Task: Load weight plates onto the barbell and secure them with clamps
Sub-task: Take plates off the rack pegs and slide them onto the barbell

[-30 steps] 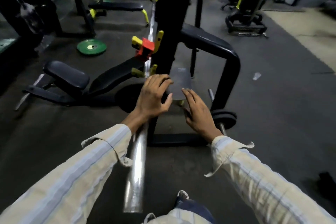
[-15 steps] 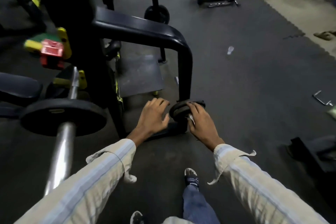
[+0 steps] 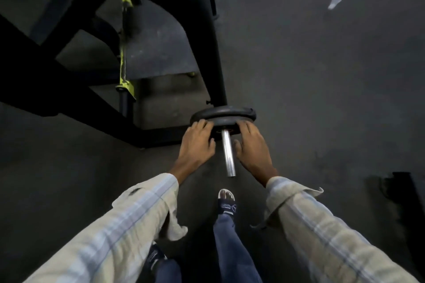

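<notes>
Small black weight plates [image 3: 224, 115] are stacked on a short chrome storage peg [image 3: 228, 151] at the foot of a black rack upright [image 3: 213, 53]. My left hand [image 3: 197, 142] grips the left edge of the nearest plate. My right hand [image 3: 251, 145] grips its right edge. The peg sticks out toward me between both hands. The barbell and the clamps are out of view.
The black rack frame [image 3: 76, 99] with a yellow-green pin [image 3: 124, 53] fills the upper left. Dark rubber floor [image 3: 322, 99] spreads to the right, with a pale scrap [image 3: 336, 0] on it. My sandalled foot [image 3: 226, 200] is below the peg. A dark object [image 3: 404, 190] lies at the right edge.
My view has swung away from the barbell and down to the storage peg. Both hands have moved in and closed on the small plate's edges.
</notes>
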